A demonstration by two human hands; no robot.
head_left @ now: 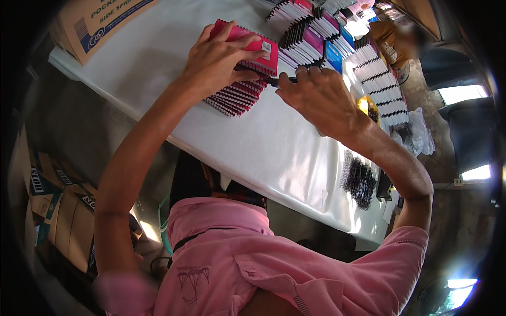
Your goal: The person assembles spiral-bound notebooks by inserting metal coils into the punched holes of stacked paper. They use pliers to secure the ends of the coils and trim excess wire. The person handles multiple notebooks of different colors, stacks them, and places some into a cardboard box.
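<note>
My left hand [219,58] grips a pink spiral notebook [269,58] at the top of a stack, fingers spread over its cover and thumb by its wire-bound edge. Beneath it, the stack of red spiral notebooks [237,100] fans out with the coils toward me. In my right hand [319,95] is a pair of black-handled pliers [273,82], its tip against the notebook's coil near my left thumb. The jaws are too small to make out.
Rows of spiral notebooks [379,79] line the table's far right side. Black wire coils [361,184] lie near the right end of the white table [253,152]. A yellow container [363,104] is beyond my right wrist. A cardboard box [100,26] stands far left; another person [387,42] sits far right.
</note>
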